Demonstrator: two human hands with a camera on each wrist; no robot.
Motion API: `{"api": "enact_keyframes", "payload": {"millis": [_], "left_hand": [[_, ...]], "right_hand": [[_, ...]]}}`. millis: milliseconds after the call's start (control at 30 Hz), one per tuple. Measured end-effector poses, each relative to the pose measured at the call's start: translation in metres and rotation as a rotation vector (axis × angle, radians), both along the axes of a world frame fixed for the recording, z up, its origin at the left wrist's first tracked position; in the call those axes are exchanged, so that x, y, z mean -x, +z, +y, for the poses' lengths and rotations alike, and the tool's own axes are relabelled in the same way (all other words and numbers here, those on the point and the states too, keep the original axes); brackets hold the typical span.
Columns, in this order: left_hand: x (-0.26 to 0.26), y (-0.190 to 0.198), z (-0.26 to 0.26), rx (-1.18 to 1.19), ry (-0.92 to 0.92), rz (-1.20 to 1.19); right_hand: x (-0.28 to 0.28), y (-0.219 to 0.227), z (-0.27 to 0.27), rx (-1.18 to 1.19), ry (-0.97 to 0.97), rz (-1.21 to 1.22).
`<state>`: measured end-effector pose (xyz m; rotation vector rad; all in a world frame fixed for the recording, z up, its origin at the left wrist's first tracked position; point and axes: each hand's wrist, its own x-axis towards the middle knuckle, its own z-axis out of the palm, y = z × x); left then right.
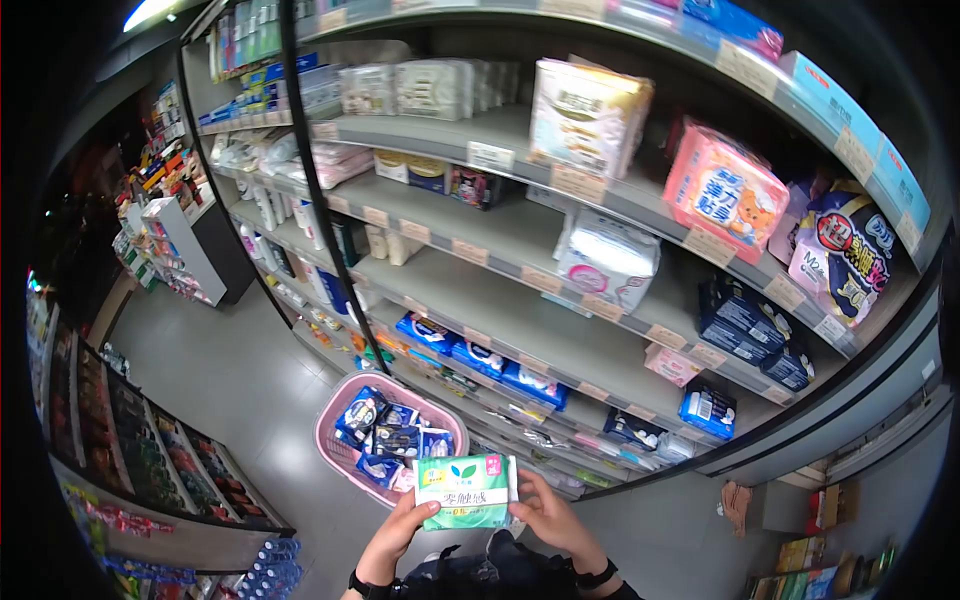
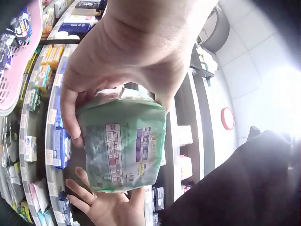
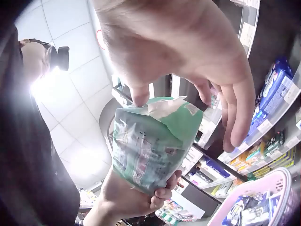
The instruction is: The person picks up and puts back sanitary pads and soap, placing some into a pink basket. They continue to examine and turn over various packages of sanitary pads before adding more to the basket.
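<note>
A green and white pack of sanitary pads [image 1: 462,510] is held in front of the body, its printed front facing up in the head view. My left hand [image 1: 398,532] grips it at its left end, thumb on the front and fingers around the back. At the other end, my right hand [image 1: 556,518] has its fingers spread and loose. In the right wrist view the right thumb is right at the folded end of the pack [image 3: 153,146], while the other fingers stand away from it. The left wrist view shows the pack's printed back [image 2: 123,150].
A pink basket [image 1: 326,440] with several dark blue packs stands on the floor just beyond the hands. Shelving [image 1: 470,215] with packs and price tags curves along the front and right. Another low shelf unit [image 1: 130,420] runs along the left, with tiled floor [image 1: 215,375] between.
</note>
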<state>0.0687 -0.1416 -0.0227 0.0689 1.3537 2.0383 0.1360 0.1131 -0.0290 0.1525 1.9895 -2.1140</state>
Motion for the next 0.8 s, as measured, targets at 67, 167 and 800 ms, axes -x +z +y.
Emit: {"api": "enact_keyframes", "payload": {"millis": [67, 167, 800], "left_hand": [[-0.009, -0.006, -0.027, -0.001, 0.033, -0.023], [-0.024, -0.007, -0.066, 0.062, 0.02, -0.007], [-0.017, -0.014, -0.125, -0.027, -0.113, 0.061]], "right_hand": [[-0.002, 0.008, -0.025, -0.082, -0.009, 0.075], [-0.011, 0.005, -0.064, -0.077, 0.05, 0.059], [0.028, 0.02, -0.117, 0.027, 0.263, -0.099]]}}
